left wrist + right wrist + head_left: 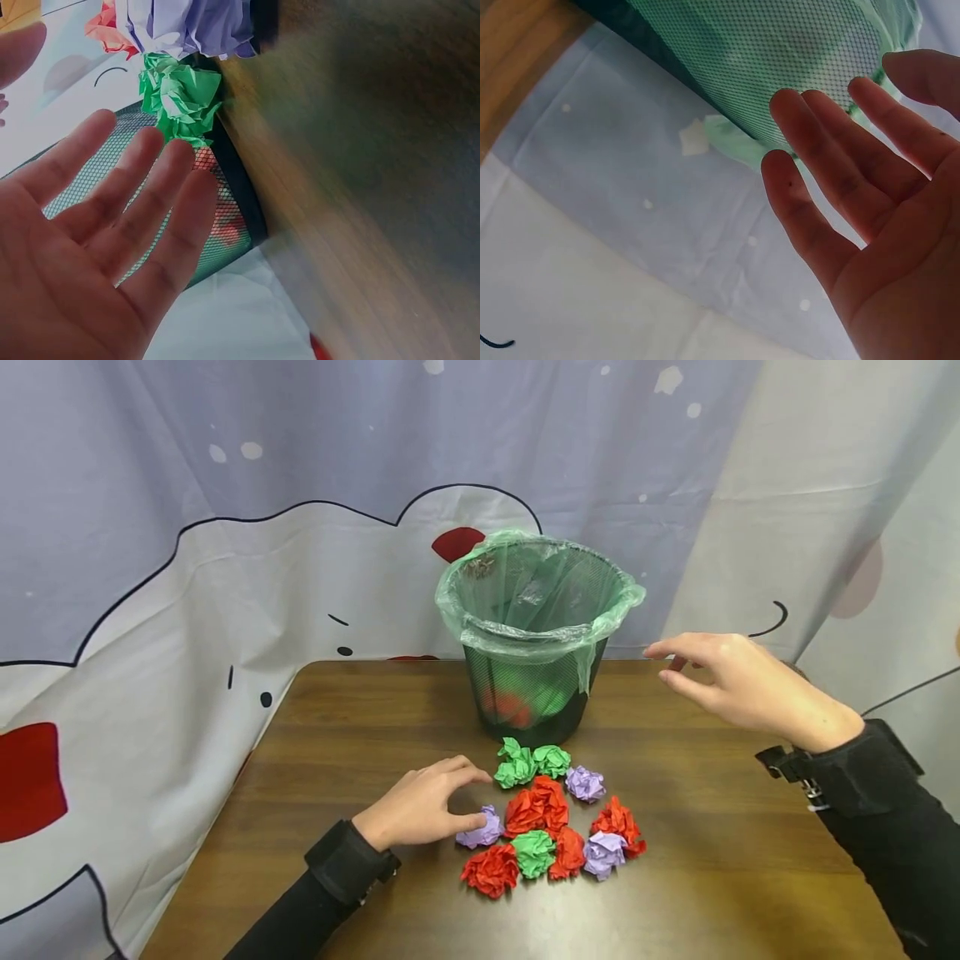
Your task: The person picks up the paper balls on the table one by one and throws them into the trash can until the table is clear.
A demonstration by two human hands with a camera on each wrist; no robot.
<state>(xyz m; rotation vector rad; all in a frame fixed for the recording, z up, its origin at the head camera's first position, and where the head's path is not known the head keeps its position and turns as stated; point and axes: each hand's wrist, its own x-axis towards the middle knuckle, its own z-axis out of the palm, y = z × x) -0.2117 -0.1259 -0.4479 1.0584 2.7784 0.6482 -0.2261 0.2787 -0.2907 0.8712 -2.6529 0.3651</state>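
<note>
My left hand (423,803) hovers at the left side of a cluster of crumpled paper balls, fingers spread and nothing between them. Closest to it is a purple paper ball (481,828), right by the thumb tip. A red paper ball (491,870) lies just in front, and a green paper ball (516,764) sits near the fingertips. In the left wrist view the fingers of the left hand (112,217) are extended, with a purple ball (187,26) beyond. Off to the right of the bin, my right hand (738,685) is raised in the air, its fingers relaxed and holding nothing.
A black mesh bin (525,681) with a green plastic liner (540,643) stands at the table's back edge; red and green show through its mesh. More red, green and purple balls lie before it on the wooden table (360,718). A patterned curtain (315,585) hangs behind.
</note>
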